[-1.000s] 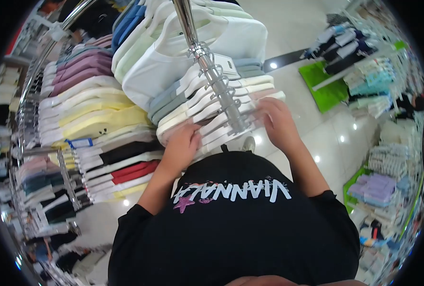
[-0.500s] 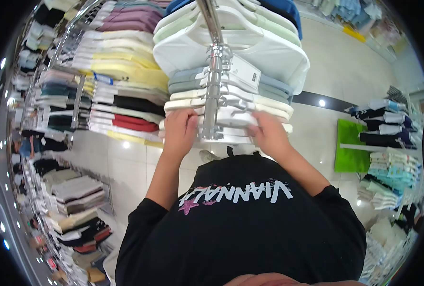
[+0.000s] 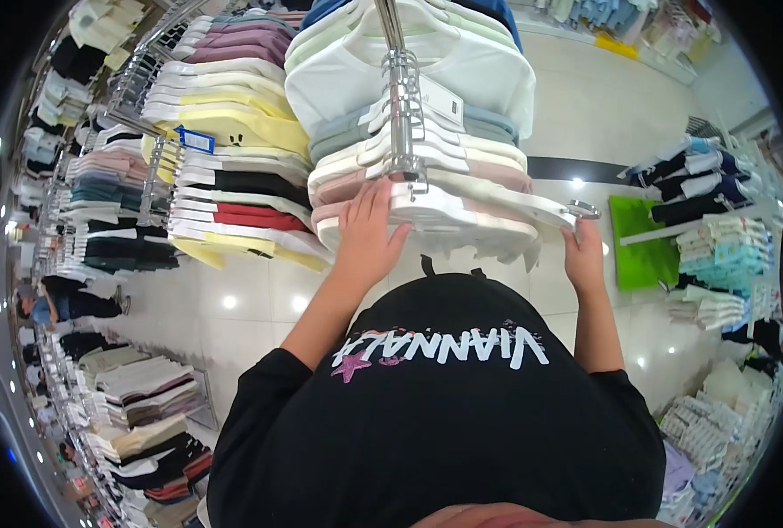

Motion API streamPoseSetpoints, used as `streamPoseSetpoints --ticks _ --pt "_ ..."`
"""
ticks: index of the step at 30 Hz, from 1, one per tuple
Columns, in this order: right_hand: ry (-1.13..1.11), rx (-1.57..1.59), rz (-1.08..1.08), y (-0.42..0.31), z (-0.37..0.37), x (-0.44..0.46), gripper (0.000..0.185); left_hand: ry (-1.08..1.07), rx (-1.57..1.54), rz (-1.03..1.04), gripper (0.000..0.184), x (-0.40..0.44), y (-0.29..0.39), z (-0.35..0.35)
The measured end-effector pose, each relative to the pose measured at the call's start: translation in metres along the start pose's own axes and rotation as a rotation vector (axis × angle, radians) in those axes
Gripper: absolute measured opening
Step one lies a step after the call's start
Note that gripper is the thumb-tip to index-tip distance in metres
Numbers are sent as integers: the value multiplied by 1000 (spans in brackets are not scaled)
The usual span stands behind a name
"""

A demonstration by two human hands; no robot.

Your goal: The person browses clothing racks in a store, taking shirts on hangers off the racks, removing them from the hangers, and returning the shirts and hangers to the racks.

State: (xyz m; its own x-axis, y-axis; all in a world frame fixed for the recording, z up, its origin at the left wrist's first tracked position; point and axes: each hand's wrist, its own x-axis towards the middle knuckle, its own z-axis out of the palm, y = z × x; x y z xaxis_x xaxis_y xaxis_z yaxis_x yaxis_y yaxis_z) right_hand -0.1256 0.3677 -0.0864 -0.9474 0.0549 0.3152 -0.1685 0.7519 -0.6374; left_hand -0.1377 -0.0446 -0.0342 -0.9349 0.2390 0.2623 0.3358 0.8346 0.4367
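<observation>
Lifting a hanger clear of the rail looks, to judge by the head view, like the step in hand. In that view the right hand (image 3: pixel 585 255), off to the right of the rail (image 3: pixel 397 84), has its thumb and fingers closed just beneath the metal hook of the white hanger (image 3: pixel 532 204). That hook stands well apart from the rail, while the hanger's arm slants back toward the front of the row; how much of the pale cloth below belongs to it, I cannot tell.

The left hand (image 3: pixel 369 238) lies over the shoulders of the front garments (image 3: pixel 479 231), just beside the rail's end, thumb held away from the fingers. It touches cloth or hanger there, though whether it pinches anything is hidden. Behind it, a white shirt (image 3: pixel 488 84) and a paper tag (image 3: pixel 441 101) face forward among the hung pieces.

As I judge it, the next move calls for a firm hold at the hook's base, with the left hand steadying the row so that neighbouring hangers neither snag nor slip off the open end
</observation>
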Motion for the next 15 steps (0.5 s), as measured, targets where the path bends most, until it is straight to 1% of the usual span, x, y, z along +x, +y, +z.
streamPoseSetpoints --ticks 1,2,3,4,6,7,8,9,10,11,12,13,15 --pt "49 -79 48 1 -7 -16 26 2 -16 12 76 -6 -3 -1" --pt "95 -159 97 -4 -14 -30 26 -60 24 -38 78 -14 -7 -3" --pt "86 -191 142 -10 -24 -43 27 -124 65 -89 81 -23 -11 -4" --pt "88 -207 147 -17 -33 -55 27 -127 50 -82 81 -34 -15 -3" --pt "152 -249 180 -25 -48 -82 27 -157 130 -84 83 -56 -24 0" --pt "126 -245 249 -27 -54 -95 29 -160 119 -77 83 -68 -29 2" --pt "129 -256 255 -29 -56 -109 29 -213 101 -79 82 -82 -34 4" --pt "134 -299 339 -31 -56 -124 29 -268 81 -80 81 -97 -38 5" --pt "139 -344 422 -30 -57 -140 30 -272 68 -73 81 -111 -41 7" --pt "100 -430 458 -34 -56 -153 33 -354 71 -68 78 -126 -44 8" --pt "101 -446 464 -40 -55 -168 33 -438 73 -63 75 -138 -46 11" --pt "39 -480 530 -48 -52 -184 34 -445 56 -58 75 -150 -49 15" --pt "-81 -538 651 -74 -49 -207 35 -573 15 -74 67 -177 -54 23"
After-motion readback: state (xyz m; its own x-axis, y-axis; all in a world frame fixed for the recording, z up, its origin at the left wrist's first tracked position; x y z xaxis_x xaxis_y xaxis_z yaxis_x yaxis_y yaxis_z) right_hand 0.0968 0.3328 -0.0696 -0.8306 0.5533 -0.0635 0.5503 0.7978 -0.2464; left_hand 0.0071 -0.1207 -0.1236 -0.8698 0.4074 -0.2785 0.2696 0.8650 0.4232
